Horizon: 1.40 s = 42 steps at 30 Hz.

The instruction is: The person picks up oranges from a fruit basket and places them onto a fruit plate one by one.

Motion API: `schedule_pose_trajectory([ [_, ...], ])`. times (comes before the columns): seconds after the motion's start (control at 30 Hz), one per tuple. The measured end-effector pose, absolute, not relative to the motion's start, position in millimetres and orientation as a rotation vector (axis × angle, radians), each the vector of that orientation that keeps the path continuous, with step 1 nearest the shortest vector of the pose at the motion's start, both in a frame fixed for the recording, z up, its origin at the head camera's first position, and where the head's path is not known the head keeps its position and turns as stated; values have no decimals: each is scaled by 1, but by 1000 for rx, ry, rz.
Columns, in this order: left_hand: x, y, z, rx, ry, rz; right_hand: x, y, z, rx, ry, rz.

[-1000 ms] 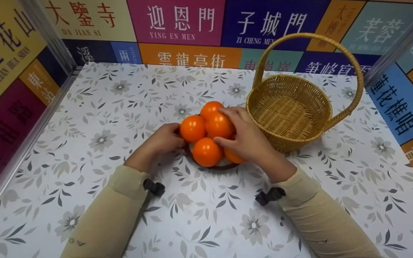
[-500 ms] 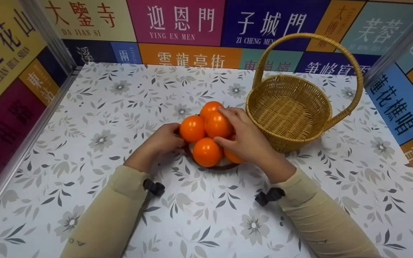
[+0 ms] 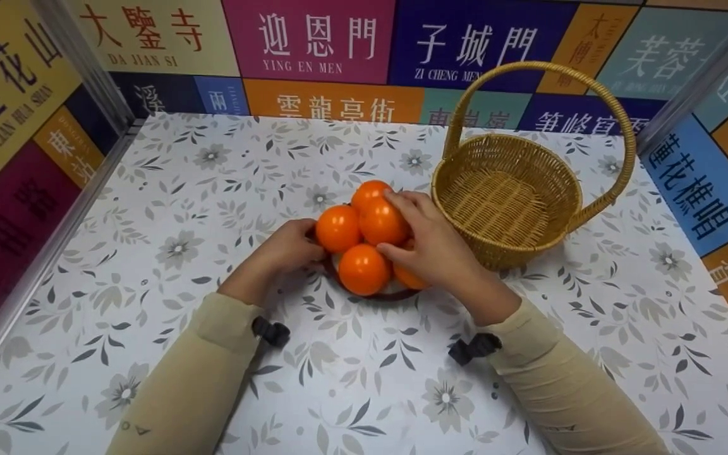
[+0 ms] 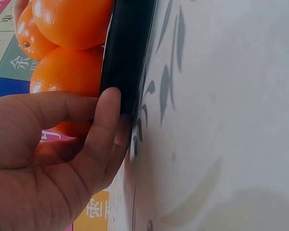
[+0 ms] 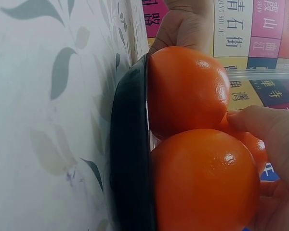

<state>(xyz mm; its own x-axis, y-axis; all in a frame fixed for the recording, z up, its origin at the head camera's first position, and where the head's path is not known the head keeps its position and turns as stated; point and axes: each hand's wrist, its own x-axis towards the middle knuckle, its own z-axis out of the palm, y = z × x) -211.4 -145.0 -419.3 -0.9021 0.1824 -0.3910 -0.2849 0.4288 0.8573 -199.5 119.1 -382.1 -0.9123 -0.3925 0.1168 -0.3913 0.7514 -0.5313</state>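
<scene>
Several shiny oranges (image 3: pixel 364 270) are heaped on a dark shallow plate (image 4: pixel 127 53) in the middle of the table. At the plate's left side, my left hand (image 3: pixel 288 245) pinches the rim. The left wrist view shows its fingers (image 4: pixel 107 108) against the plate's outer wall. From the right, my right hand (image 3: pixel 433 237) grips the topmost orange (image 3: pixel 382 221), thumb on the near side and fingers over the far side. In the right wrist view, two lower oranges (image 5: pixel 204 183) rest within the plate's rim. My right hand partly covers another orange at the plate's right.
A woven wicker basket (image 3: pixel 509 253) with a tall arched handle (image 3: pixel 617 120) stands just right of and behind the plate, with nothing in it. The table wears a white floral cloth (image 3: pixel 364 379). Panels with large printed characters wall in the back and both sides.
The head view has shifted very slightly. Both hands, the oranges and the plate keep practically the same places, and the right hand stays on the top orange.
</scene>
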Motion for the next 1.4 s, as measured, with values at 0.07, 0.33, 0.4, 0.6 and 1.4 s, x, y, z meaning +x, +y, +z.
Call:
schedule_pose_trajectory([
  [0.07, -211, -145, -419, -87, 2267, 1473, -199, 120, -381, -666, 2943, -884],
  [0.33, -211, -145, -420, -55, 2292, 1473, -193, 130, -376, -675, 2934, -914],
  [0.4, -211, -146, -420, -52, 2294, 1473, -192, 135, -373, -667, 2934, -912],
  [0.6, -210, -149, -419, 20, 2385, 1368, -183, 159, -367, -659, 2948, -909],
  [1.4, -214, -167, -406, -77, 2661, 1386, -165, 312, -352, -390, 3011, -756],
])
